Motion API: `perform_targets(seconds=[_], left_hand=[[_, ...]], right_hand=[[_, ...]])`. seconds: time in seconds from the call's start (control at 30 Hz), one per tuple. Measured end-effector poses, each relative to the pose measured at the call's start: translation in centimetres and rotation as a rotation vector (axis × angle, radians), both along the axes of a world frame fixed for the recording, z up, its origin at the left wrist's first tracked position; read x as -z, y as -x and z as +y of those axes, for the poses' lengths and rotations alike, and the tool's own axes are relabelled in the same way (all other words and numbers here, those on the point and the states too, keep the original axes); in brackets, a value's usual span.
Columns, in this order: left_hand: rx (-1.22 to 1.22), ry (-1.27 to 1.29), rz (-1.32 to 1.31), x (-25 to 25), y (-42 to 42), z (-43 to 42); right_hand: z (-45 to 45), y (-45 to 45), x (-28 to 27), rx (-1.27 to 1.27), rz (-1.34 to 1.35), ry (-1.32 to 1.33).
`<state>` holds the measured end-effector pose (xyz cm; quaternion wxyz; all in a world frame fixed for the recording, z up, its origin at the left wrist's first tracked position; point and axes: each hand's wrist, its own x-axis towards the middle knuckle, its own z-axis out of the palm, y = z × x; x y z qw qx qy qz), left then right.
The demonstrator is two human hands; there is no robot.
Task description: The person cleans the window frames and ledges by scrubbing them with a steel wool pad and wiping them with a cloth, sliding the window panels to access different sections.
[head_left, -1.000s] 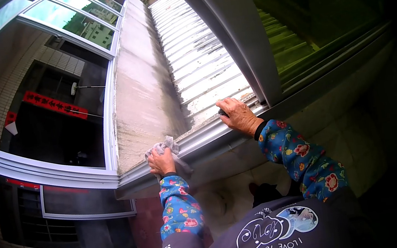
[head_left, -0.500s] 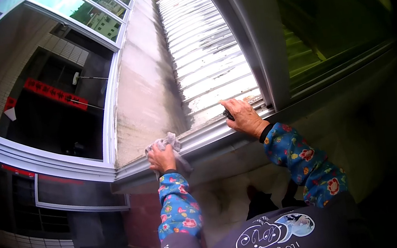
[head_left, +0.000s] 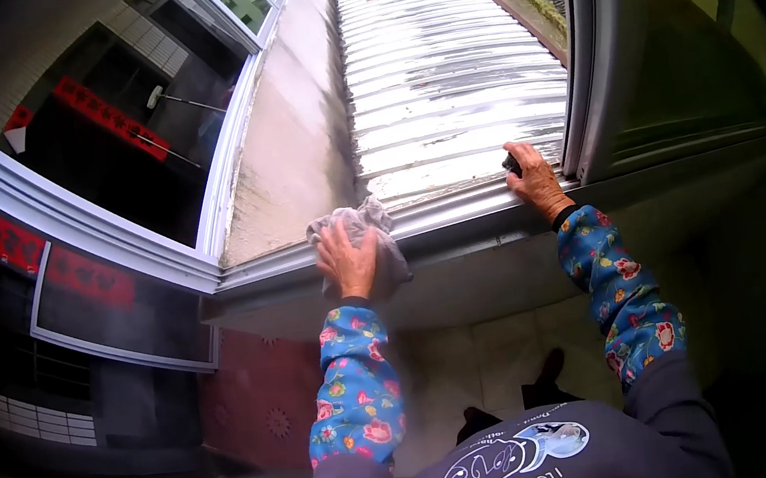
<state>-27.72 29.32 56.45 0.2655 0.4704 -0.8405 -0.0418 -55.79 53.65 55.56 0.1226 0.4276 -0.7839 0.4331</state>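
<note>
My left hand (head_left: 347,258) presses a crumpled greyish cloth (head_left: 386,250) onto the metal window track (head_left: 457,211), near the track's left part. The cloth hangs over the inner edge of the sill. Farther right, my right hand (head_left: 537,182) rests at the track beside the window frame (head_left: 589,67), its fingers curled round a small dark object (head_left: 512,164). What that object is cannot be made out. Both forearms wear blue floral sleeves.
Outside lie a corrugated metal roof (head_left: 447,66) and a pale wall ledge (head_left: 286,126). A tinted glass pane (head_left: 697,53) stands at the right. At the left are another window frame (head_left: 102,239) and red banners (head_left: 110,115). My feet show below.
The view has shifted, with more roof showing. My left hand has moved right along the track with the cloth, its fingers now more spread. My right hand stays near the window frame, holding the dark object.
</note>
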Motion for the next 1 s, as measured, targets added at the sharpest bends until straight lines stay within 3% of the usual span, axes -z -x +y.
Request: perform_targets(seconds=[0.03, 0.13, 0.23, 0.3, 0.33, 0.4, 0.43, 0.47, 0.57, 0.67, 0.77, 0.83, 0.9, 1.0], left_hand=[[0.164, 0.034, 0.091, 0.9, -1.5, 0.2], [0.241, 0.037, 0.197, 0.9, -7.2, 5.0], [0.193, -0.019, 0.158, 5.0, -16.5, 9.6], [0.072, -0.250, 0.020, 8.6, -23.7, 12.4], [0.041, -0.429, 0.092, 11.8, -28.3, 13.6], [-0.198, -0.766, -0.036, 18.1, -38.0, 16.0], [-0.250, -0.862, -0.153, 21.3, -43.3, 17.2], [-0.301, -0.924, -0.227, 22.0, -47.0, 19.0], [-0.413, -1.235, -0.321, 27.5, -56.9, 22.2], [-0.676, -1.363, 0.236, 22.6, -53.0, 23.0], [-0.477, -1.369, 0.691, 15.1, -43.8, 20.1], [-0.284, -1.452, 1.140, 11.4, -38.3, 18.0], [-0.030, -1.522, 1.528, 8.1, -34.1, 15.9], [-0.080, -1.409, 1.525, 9.1, -33.1, 13.8]], right_hand=[[0.3, 0.0, -0.5, -0.007, -0.001, -0.020], [0.6, 0.5, -0.5, -0.014, 0.033, 0.018], [0.8, 0.1, -1.8, 0.006, 0.060, 0.162], [0.4, -1.3, -3.1, 0.159, 0.056, 0.220], [0.6, -3.4, -4.1, 0.143, -0.025, 0.285], [0.9, -9.0, -5.4, 0.046, -0.256, 0.402], [1.0, -12.8, -6.4, -0.122, -0.534, 0.477], [0.5, -14.9, -5.1, -0.207, -0.459, 0.481], [-1.0, -24.1, -2.5, -0.482, -0.914, 0.295], [-3.4, -31.4, 3.1, -0.714, -0.879, -0.080], [-6.1, -38.2, 5.5, -1.032, -1.110, -0.408], [-8.1, -42.0, 7.7, -1.215, -1.048, -0.472], [-9.5, -44.7, 8.3, -1.277, -0.968, -0.346], [-11.2, -44.9, 7.3, -1.352, -0.761, -0.298]])
